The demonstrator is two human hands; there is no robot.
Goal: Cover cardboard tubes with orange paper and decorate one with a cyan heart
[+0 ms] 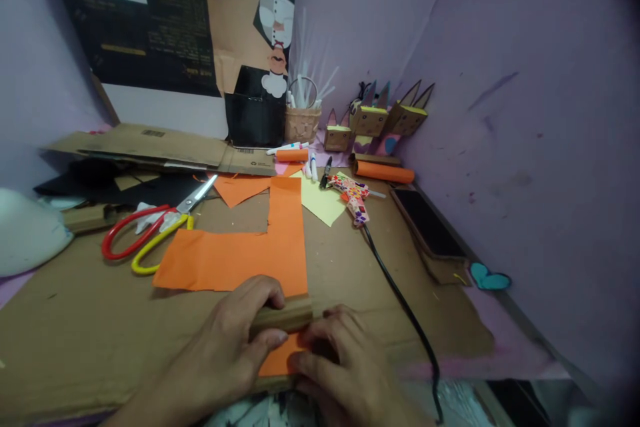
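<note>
A brown cardboard tube point(287, 313) lies across the near end of an L-shaped sheet of orange paper point(240, 257). My left hand point(240, 333) is closed around the tube's left part, fingers over the top and thumb on the near side. My right hand point(340, 353) has curled fingers at the right edge of the paper's near strip, pinching it just below the tube. Its fingertips are partly hidden. Beyond my left hand rest scissors point(160, 227) with one red and one yellow handle, blades apart.
A flower-patterned glue gun point(353, 197) trails a black cord point(400, 297) along the right. A phone point(427, 223) lies by the wall. Behind are orange-wrapped tubes point(385, 171), markers point(313, 167), a basket point(303, 123) and cardboard animal figures point(371, 121). Flat cardboard point(150, 147) sits back left.
</note>
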